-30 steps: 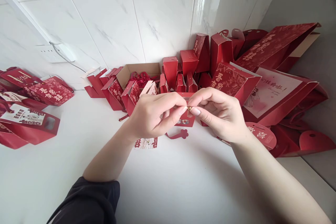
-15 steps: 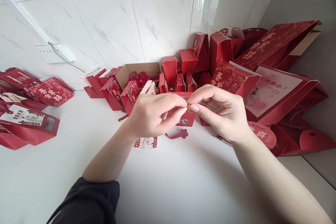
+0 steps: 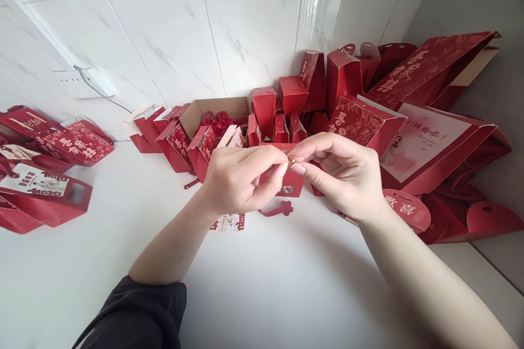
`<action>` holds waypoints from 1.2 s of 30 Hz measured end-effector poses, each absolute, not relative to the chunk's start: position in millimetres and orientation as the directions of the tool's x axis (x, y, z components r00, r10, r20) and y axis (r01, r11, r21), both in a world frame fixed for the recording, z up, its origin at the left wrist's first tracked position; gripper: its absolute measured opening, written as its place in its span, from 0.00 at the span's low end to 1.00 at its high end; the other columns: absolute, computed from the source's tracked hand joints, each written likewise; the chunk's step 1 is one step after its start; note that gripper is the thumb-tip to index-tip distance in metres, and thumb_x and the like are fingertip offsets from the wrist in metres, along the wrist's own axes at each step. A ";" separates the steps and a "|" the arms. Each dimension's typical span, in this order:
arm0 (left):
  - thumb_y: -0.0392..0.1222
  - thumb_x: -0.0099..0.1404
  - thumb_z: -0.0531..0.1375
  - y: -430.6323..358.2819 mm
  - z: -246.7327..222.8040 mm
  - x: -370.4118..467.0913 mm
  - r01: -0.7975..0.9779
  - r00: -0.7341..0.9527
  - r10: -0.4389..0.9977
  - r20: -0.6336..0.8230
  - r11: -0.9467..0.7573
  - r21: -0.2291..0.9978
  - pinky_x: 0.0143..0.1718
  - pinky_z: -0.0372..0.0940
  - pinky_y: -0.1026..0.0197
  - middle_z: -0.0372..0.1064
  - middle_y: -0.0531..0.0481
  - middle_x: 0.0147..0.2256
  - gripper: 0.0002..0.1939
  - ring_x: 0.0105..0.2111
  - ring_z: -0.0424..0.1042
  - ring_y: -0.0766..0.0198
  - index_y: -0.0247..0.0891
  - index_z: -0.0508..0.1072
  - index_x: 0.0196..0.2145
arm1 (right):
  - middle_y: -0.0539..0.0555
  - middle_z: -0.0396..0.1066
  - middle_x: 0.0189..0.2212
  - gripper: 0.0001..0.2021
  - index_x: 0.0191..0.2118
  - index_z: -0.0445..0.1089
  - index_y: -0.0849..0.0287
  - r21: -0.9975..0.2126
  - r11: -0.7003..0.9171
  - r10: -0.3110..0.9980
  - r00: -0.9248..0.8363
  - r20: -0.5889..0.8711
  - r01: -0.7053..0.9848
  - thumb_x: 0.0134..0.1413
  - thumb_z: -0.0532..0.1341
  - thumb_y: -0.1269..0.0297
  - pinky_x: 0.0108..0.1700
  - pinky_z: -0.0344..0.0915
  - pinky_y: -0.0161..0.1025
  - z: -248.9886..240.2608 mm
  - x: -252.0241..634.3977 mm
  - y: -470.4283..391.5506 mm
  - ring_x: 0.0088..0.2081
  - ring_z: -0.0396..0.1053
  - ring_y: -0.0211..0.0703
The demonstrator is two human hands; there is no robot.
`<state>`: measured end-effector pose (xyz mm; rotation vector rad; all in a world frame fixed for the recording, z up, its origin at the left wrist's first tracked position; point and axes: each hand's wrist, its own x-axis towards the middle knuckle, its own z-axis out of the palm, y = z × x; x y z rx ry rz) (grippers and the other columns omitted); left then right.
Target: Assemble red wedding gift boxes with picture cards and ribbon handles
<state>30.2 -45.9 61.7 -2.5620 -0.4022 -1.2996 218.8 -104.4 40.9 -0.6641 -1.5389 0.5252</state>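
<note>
My left hand (image 3: 241, 177) and my right hand (image 3: 347, 174) meet in mid-air above the white table. Both pinch a tiny gold-coloured metal piece (image 3: 292, 162) between thumb and forefinger; its exact kind is too small to tell. Right behind the fingertips stands a red gift box (image 3: 291, 184), partly hidden by my hands. On the table below lie a red strip with a flower-shaped end (image 3: 282, 208) and a printed card (image 3: 228, 222), the latter partly covered by my left hand and wrist.
Several red gift boxes (image 3: 264, 103) line the tiled wall. A cardboard box (image 3: 194, 118) holds dark red ribbon (image 3: 218, 121). Larger red bags (image 3: 442, 147) crowd the right side, and more red boxes (image 3: 49, 196) lie at the left. A cable runs from the wall socket (image 3: 92, 84).
The fingertips have shifted slightly around the gold piece, which now sits a little higher and further left. Nothing else has visibly moved.
</note>
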 end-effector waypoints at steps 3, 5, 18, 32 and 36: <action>0.34 0.63 0.57 -41.4 57.6 30.7 0.387 0.514 -0.032 0.857 -0.883 -0.265 0.19 0.55 0.61 0.69 0.58 0.19 0.07 0.15 0.60 0.70 0.43 0.70 0.29 | 0.52 0.77 0.35 0.06 0.40 0.75 0.54 -0.639 0.751 0.646 0.019 0.763 0.168 0.56 0.68 0.68 0.42 0.74 0.44 40.5 217.6 -103.7 0.37 0.74 0.43; 0.33 0.62 0.58 -39.3 55.8 30.6 0.425 0.527 -0.076 0.846 -0.839 -0.340 0.18 0.54 0.61 0.67 0.58 0.18 0.07 0.16 0.61 0.69 0.43 0.70 0.27 | 0.52 0.77 0.35 0.05 0.39 0.76 0.52 -0.619 0.748 0.630 0.038 0.776 0.238 0.56 0.68 0.67 0.43 0.74 0.46 40.3 217.3 -103.9 0.38 0.75 0.45; 0.28 0.55 0.60 -40.8 56.2 44.9 0.479 0.487 -0.299 0.821 -0.694 -0.537 0.16 0.50 0.64 0.55 0.60 0.14 0.09 0.14 0.55 0.72 0.39 0.66 0.24 | 0.51 0.79 0.39 0.12 0.45 0.76 0.51 -0.351 0.789 0.433 -0.050 0.900 0.504 0.58 0.63 0.73 0.42 0.76 0.43 37.0 217.1 -102.5 0.38 0.77 0.44; 0.27 0.55 0.61 -40.3 50.7 48.6 0.416 0.437 -0.187 0.880 -0.825 -0.382 0.16 0.50 0.63 0.57 0.61 0.14 0.11 0.14 0.53 0.72 0.39 0.63 0.24 | 0.48 0.81 0.38 0.10 0.42 0.77 0.53 -0.266 0.730 0.355 -0.017 0.935 0.629 0.56 0.64 0.73 0.61 0.68 0.52 29.6 209.8 -98.0 0.35 0.79 0.41; 0.26 0.54 0.58 -39.9 52.9 48.0 0.380 0.430 -0.175 0.886 -0.855 -0.353 0.16 0.49 0.63 0.55 0.61 0.14 0.11 0.13 0.52 0.72 0.40 0.62 0.22 | 0.47 0.81 0.36 0.08 0.41 0.77 0.54 -0.272 0.745 0.368 -0.035 0.929 0.610 0.56 0.65 0.72 0.67 0.60 0.57 31.4 211.5 -99.5 0.34 0.79 0.41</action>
